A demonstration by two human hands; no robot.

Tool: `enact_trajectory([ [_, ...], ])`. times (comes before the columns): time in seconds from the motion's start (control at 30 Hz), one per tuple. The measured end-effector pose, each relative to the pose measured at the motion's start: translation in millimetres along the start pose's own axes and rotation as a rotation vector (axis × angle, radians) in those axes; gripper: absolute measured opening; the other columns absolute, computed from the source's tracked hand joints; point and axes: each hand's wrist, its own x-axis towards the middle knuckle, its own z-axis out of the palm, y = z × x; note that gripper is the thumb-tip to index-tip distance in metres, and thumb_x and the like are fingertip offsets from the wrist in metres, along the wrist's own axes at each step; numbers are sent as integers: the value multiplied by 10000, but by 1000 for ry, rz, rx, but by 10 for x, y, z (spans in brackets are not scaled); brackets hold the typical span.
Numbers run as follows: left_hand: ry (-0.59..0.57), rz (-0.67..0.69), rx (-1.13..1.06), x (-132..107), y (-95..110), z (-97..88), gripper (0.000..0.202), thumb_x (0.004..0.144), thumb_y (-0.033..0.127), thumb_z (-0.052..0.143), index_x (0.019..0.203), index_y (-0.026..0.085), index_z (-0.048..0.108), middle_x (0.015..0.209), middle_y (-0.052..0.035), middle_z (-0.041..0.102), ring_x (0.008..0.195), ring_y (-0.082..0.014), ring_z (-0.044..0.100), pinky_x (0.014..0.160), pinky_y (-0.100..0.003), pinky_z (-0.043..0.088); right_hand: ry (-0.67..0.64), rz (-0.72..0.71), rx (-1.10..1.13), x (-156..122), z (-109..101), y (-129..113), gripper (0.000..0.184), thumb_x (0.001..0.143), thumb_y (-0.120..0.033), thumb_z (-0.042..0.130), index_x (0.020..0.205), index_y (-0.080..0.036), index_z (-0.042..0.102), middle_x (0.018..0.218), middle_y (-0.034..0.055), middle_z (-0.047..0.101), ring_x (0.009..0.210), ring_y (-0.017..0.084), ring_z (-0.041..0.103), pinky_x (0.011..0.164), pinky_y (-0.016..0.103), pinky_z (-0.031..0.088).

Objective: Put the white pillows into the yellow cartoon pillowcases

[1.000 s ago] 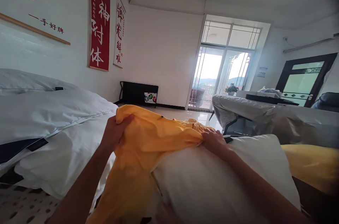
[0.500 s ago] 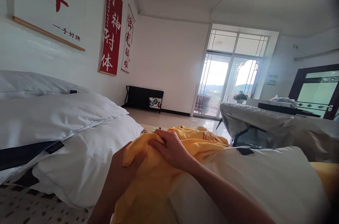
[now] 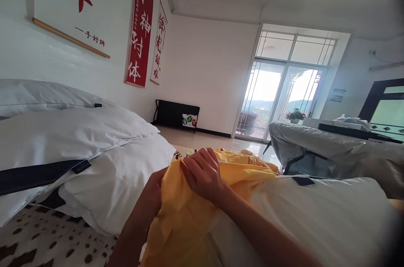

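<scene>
Bunched yellow fabric, which looks like a pillowcase [image 3: 179, 212], lies over the near end of a white pillow [image 3: 303, 212] in front of me. My left hand [image 3: 155, 193] grips the fabric's left edge; its fingertips are hidden behind the cloth. Curled over the upper edge, my right hand [image 3: 203, 174] pinches the same fabric, with its forearm crossing the white pillow. More of the yellow cloth spreads beyond my right hand in crumpled folds. A dark tag [image 3: 303, 181] shows on the pillow's far edge.
Several white pillows [image 3: 104, 132] are stacked at the left, on a spotted surface [image 3: 69, 241]. To the right stands a plastic-covered table [image 3: 322, 145] with a potted plant [image 3: 295, 115]. A low black stand [image 3: 170, 113] sits by the far wall, left of the glass doors [image 3: 277, 94].
My right hand has turned over the fabric, its knuckles now upward. The cloth's folded-over left flap has been drawn upright, hiding the left fingers. The view has shifted slightly left.
</scene>
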Motion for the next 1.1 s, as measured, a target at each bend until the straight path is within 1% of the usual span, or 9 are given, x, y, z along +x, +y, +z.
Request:
enact_trajectory([
  [0.13,-1,-16,-9,15,8,9,159,521,240,722,573,190,580,506,40,475,499,-98,391,434,-214,315,198,59,-112,-41,-93,-33,64,837,-166,561,833,-207,609,793,50,598,764,169,514,747,337,366],
  [0.2,50,-23,-79,50,-46,-15,201,520,254,723,537,184,535,505,42,468,493,-93,390,433,-214,319,230,88,-50,-100,-178,-94,35,823,-172,579,809,-203,590,756,48,576,723,164,505,706,323,375],
  [0.23,71,-23,-134,65,-80,-24,226,520,271,724,526,182,517,509,40,469,494,-91,390,429,-212,316,186,106,23,-135,-219,-134,57,823,-171,576,775,-202,572,705,34,557,675,151,489,665,303,371],
  [0.3,97,-17,-230,78,-130,-23,257,517,304,729,513,178,504,512,36,473,490,-87,388,420,-209,310,4,195,182,-195,-282,-216,119,844,-167,543,731,-203,543,628,2,530,586,120,454,592,262,348],
  [0.4,77,-7,-243,37,-112,24,222,516,293,736,513,176,548,497,34,485,480,-85,395,409,-200,307,-274,426,325,-226,-319,-295,190,894,-239,493,711,-206,533,615,-20,544,525,93,437,536,231,323],
  [0.5,11,12,-164,-37,-8,83,116,542,207,724,640,196,663,549,24,572,518,-112,482,453,-207,370,-384,593,391,-195,-316,-296,257,892,-337,501,672,-204,511,617,-25,548,520,90,434,519,223,313],
  [0.57,7,0,-127,-62,49,99,190,548,174,717,734,214,705,603,17,623,556,-138,538,502,-225,423,-409,643,415,-172,-314,-274,258,880,-346,509,666,-203,508,620,-26,547,530,92,433,522,221,310],
  [0.8,45,-52,-114,18,-18,65,166,526,175,755,678,189,688,620,13,638,577,-123,556,508,-190,433,-401,664,587,-195,-323,-209,234,871,-230,481,641,-192,467,622,-37,522,561,83,408,537,197,309],
  [1.1,-71,-102,-234,48,-84,29,290,569,346,817,689,149,642,629,2,622,560,-107,552,523,-195,439,-389,587,696,-351,-361,-150,197,928,-244,427,762,-200,524,716,-11,556,638,95,443,598,199,344],
])
